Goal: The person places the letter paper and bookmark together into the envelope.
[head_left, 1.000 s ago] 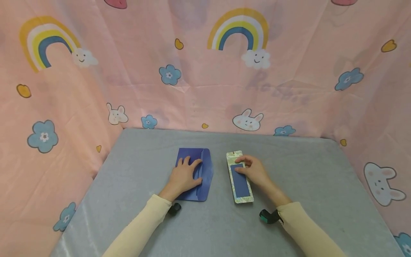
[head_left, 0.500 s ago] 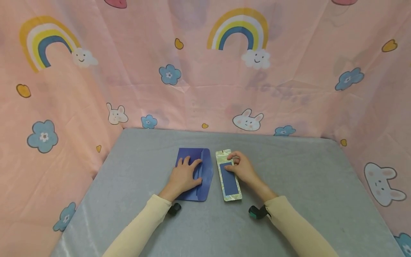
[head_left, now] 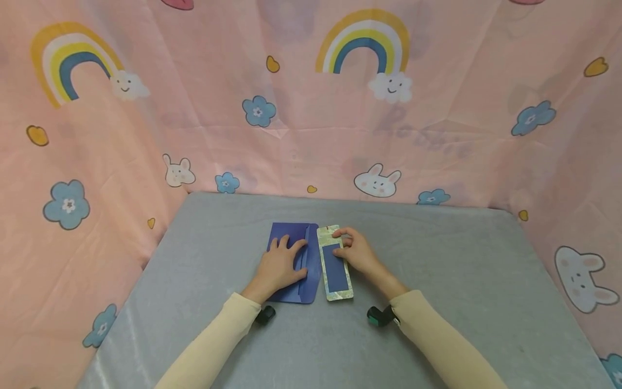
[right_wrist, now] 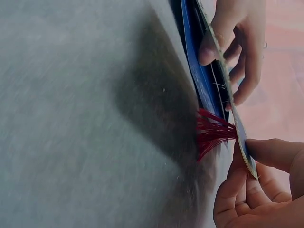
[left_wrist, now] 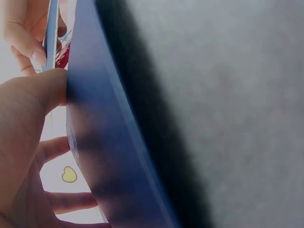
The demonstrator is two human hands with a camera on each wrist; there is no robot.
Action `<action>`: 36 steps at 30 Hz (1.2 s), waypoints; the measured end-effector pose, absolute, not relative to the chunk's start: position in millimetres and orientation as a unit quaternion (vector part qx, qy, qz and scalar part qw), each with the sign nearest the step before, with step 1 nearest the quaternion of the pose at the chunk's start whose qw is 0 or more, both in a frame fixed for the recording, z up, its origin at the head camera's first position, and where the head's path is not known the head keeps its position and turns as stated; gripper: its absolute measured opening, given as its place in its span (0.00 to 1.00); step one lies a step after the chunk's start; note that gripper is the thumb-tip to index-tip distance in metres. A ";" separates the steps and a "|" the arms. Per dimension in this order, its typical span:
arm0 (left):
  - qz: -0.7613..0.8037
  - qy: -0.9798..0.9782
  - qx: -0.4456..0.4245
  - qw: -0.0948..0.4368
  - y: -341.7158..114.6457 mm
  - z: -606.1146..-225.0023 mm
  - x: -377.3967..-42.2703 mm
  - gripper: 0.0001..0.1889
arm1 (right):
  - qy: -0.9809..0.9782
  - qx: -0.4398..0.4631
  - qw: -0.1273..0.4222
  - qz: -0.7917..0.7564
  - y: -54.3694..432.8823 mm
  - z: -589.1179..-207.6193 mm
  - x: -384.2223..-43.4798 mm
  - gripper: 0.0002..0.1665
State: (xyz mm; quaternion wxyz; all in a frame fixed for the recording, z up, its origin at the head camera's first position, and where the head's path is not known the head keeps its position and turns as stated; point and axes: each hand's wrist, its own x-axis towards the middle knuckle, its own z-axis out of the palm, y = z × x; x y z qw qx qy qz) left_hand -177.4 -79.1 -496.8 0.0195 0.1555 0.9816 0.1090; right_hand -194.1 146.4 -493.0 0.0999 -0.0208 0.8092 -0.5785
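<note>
A dark blue envelope [head_left: 314, 265] lies on the grey cloth with its flap unfolded to the right. My left hand [head_left: 278, 269] rests on the envelope, fingers spread and thumb beside the flap's fold. In my right hand [head_left: 363, 256] is a long bookmark [head_left: 336, 274], pale green patterned with a blue panel, pinched between thumb and fingers by its right edge. Its left edge overlaps the flap's right side in the head view. From underneath the bookmark a red tassel [right_wrist: 213, 133] hangs toward the cloth in the right wrist view.
The grey-covered table [head_left: 437, 259] spreads around both hands. A pink curtain [head_left: 301, 146] printed with rainbows, flowers and rabbits closes off the back and sides. Small black devices [head_left: 381, 316] sit at the wrists below the cream sleeves [head_left: 439, 335].
My right hand has carried the bookmark leftward, from apart from the envelope to the edge of its flap. My left hand has stayed put on the envelope.
</note>
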 end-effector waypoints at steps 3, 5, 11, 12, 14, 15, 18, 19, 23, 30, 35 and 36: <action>0.108 0.982 0.154 0.020 -78.5 -496.4 -177.2 0.37 | 0.813 -0.019 0.101 -0.573 142.3 -493.1 -195.7 0.24; 0.107 0.982 0.153 0.022 -78.3 -496.2 -177.3 0.37 | 0.811 -0.016 0.104 -0.576 139.2 -492.5 -196.3 0.24; 0.104 0.982 0.155 0.018 -79.0 -496.7 -178.3 0.37 | 0.805 -0.019 0.113 -0.582 129.8 -494.6 -198.8 0.24; 0.103 0.982 0.155 0.018 -79.3 -497.1 -178.6 0.37 | 0.807 -0.022 0.112 -0.579 128.5 -496.0 -199.6 0.24; 0.102 0.982 0.156 0.019 -79.8 -497.6 -179.0 0.37 | 0.809 -0.026 0.111 -0.576 125.5 -497.9 -200.3 0.23; 0.102 0.982 0.156 0.020 -79.9 -497.6 -179.0 0.37 | 0.811 -0.025 0.109 -0.574 124.1 -498.6 -200.5 0.23; 0.105 0.982 0.158 0.020 -80.1 -496.9 -178.5 0.37 | 0.817 -0.022 0.104 -0.567 120.2 -500.4 -200.8 0.23; 0.106 0.981 0.158 0.020 -80.2 -496.6 -178.3 0.37 | 0.819 -0.019 0.102 -0.564 118.8 -500.6 -200.8 0.23; 0.109 0.981 0.162 0.015 -79.8 -495.8 -178.5 0.37 | 0.832 -0.012 0.089 -0.548 115.1 -503.1 -201.5 0.23; 0.104 0.981 0.164 0.007 -79.8 -497.1 -180.2 0.37 | 0.855 -0.015 0.064 -0.514 109.4 -501.1 -202.4 0.23; 0.108 0.980 0.169 0.007 -80.9 -498.3 -179.9 0.36 | 0.867 -0.020 0.056 -0.495 105.8 -502.7 -203.8 0.22; 0.108 0.980 0.169 0.005 -81.1 -498.5 -180.4 0.36 | 0.868 -0.021 0.054 -0.493 105.0 -502.9 -204.3 0.22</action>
